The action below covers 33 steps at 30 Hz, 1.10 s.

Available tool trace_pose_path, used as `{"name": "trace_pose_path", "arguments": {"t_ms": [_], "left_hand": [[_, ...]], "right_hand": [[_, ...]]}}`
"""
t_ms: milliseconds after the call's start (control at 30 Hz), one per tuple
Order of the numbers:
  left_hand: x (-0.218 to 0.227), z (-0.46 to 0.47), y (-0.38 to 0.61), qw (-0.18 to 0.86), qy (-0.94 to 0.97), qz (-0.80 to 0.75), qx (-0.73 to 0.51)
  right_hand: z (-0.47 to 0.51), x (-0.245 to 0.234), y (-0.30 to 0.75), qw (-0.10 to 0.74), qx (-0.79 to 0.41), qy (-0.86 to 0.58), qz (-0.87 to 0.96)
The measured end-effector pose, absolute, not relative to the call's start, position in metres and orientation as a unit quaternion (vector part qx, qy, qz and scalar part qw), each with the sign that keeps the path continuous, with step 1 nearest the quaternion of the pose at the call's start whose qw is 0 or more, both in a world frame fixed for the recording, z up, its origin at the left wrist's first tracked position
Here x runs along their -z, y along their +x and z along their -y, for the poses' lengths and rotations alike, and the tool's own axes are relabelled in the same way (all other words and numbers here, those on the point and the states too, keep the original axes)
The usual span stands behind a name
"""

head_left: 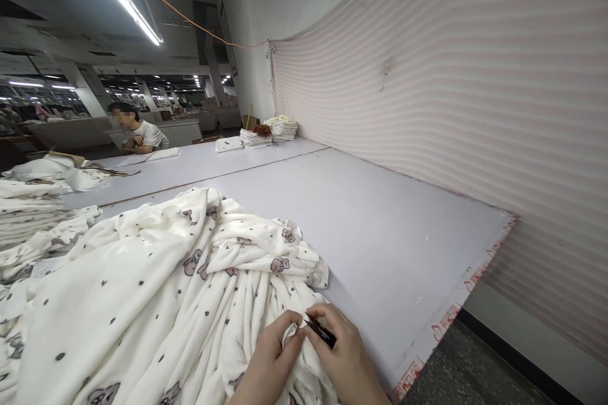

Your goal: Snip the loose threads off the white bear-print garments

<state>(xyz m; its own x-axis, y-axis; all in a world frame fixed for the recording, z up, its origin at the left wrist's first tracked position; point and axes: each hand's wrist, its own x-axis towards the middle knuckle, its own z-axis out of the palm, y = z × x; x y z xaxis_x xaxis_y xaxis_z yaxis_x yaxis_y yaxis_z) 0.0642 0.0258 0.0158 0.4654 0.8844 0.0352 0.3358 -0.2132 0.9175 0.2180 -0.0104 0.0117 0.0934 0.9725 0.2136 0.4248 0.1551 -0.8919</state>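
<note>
White plush fabric (pixel 156 285) with small black marks and brown bear prints lies heaped in folds over the near left of the table. At its right side my left hand (pixel 278 354) pinches a small bit of the white fabric between thumb and fingers. My right hand (pixel 344 348) is closed around a pair of black thread snips (pixel 320 330). The pointed blades face left, close to the pinched fabric. Whether the blades touch it I cannot tell.
The pale table (pixel 380 221) has a red-printed edge at right, beside a striped cloth hanging (pixel 451 76). Folded white stacks (pixel 256 138) stand at the back. More fabric (pixel 33 221) is piled at left. Another person (pixel 149 134) leans on the far table edge.
</note>
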Motion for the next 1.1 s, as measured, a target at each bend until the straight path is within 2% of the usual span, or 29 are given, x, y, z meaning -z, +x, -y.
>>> {"name": "trace_pose_path", "arguments": {"t_ms": [100,233,433,600,867,1100], "left_hand": [[-0.022,-0.030,0.063,0.499,0.696,-0.419,-0.302],[-0.024,-0.032,0.061,0.525,0.668,-0.431,-0.304],[-0.027,-0.029,0.056,0.548,0.643,-0.453,-0.283],[-0.028,-0.028,0.055,0.521,0.646,-0.483,-0.276],[-0.021,-0.031,0.055,0.507,0.657,-0.483,-0.280],[-0.031,-0.025,0.062,0.481,0.699,-0.472,-0.241]], "right_hand": [[0.004,-0.008,0.215,0.462,-0.258,-0.551,0.645],[-0.003,-0.007,0.216,0.452,-0.275,-0.514,0.675],[-0.007,0.007,0.211,0.471,-0.251,-0.552,0.640],[-0.007,0.016,0.207,0.468,-0.241,-0.575,0.626],[0.001,-0.005,0.213,0.462,-0.352,-0.534,0.614],[0.001,0.008,0.210,0.451,-0.266,-0.578,0.626]]}}
